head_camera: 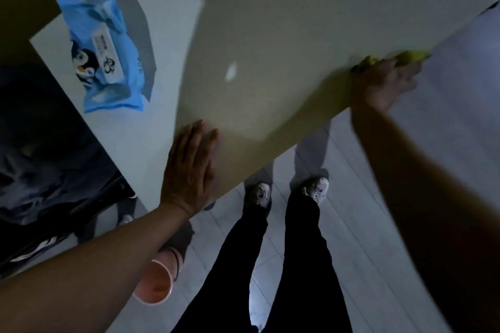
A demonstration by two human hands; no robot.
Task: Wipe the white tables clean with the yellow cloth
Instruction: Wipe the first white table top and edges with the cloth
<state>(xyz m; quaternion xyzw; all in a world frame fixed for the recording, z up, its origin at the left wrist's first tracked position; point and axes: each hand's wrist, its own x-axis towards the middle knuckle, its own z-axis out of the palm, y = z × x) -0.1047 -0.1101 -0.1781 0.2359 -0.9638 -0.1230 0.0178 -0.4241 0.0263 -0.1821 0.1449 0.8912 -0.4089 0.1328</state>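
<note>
Mid-wipe. Right hand, blurred, presses crumpled yellow cloth on white laminate table at near edge, right end; finger grip: cannot tell. Left hand flat, fingers straight, near edge. Blue wet-wipe pack at left corner. Most surface seemingly remains.

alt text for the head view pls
A person's right hand presses a yellow cloth along a white table's near edge while the left hand rests flat on it. A blue wipes pack lies at the far left.
</note>
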